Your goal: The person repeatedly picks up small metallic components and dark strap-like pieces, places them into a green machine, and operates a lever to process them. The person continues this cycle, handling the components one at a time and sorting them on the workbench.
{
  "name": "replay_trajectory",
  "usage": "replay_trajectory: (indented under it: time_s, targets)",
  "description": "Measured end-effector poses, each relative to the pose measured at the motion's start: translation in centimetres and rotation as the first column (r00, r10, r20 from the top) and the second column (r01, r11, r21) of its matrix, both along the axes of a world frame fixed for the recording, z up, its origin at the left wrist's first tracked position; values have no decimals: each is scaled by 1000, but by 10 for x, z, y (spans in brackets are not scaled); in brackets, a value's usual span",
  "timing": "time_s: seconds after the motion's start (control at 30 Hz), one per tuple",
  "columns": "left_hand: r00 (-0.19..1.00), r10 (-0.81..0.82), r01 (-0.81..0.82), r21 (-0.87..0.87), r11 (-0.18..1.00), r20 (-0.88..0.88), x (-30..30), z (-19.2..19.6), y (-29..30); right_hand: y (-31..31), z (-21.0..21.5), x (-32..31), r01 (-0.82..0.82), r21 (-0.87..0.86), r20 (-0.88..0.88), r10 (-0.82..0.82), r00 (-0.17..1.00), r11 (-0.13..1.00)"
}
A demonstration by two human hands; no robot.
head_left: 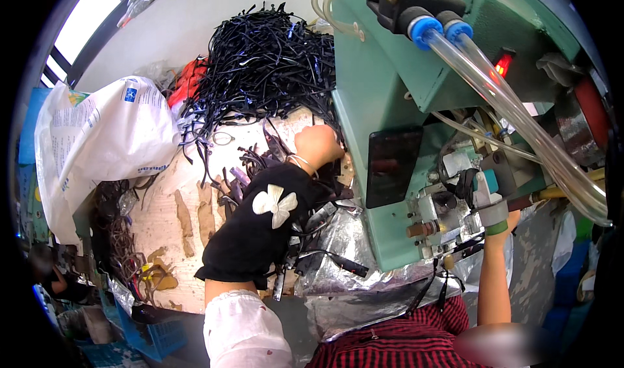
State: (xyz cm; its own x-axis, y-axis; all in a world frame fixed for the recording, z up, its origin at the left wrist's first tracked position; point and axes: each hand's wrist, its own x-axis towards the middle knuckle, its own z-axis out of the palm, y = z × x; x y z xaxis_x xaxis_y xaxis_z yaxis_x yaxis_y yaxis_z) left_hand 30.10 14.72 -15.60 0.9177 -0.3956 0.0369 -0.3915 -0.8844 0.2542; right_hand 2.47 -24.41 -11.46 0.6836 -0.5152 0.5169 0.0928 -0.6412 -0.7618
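My left hand (318, 148) lies past a black sleeve cover (250, 218) with a white bow, with a pale band round the wrist. Its fingers curl down at the lower edge of a big heap of thin black straps (270, 63), close beside the green machine (354, 108). What they hold, if anything, is hidden. My right hand (510, 224) is at the machine's working end, largely covered by the metal parts (492, 213) there, so its fingers do not show. Under my left forearm lie more dark straps (335, 261), some with shiny ends.
A dark phone-like slab (392, 166) rests against the machine. Clear air hoses (520, 114) arch over its right side. A white plastic bag (107, 134) stands at the left of the worn table (162, 212), with brown straps (117, 231) below it. Silvery sheeting (344, 290) covers the near edge.
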Motion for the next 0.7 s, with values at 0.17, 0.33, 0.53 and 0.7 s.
replay_trajectory:
  time_s: [0.17, 0.33, 0.53, 0.7]
  targets:
    - [977, 55, -62, -25, 998, -205, 13, 7, -6, -1, -6, -6, 30, 83, 19, -32, 999, 996]
    - [918, 49, -256, -495, 831, -393, 17, 25, 34, -14, -25, -10, 43, -60, 5, -42, 999, 997]
    - [929, -57, -272, -779, 565, -366, -51, 150, 79, -22, -37, -10, 98, -48, -4, -99, 995, 994]
    - [851, -17, -149, -271, 951, -525, -98, 188, 123, -15, -26, -11, -21, 167, 62, 11, 998, 986]
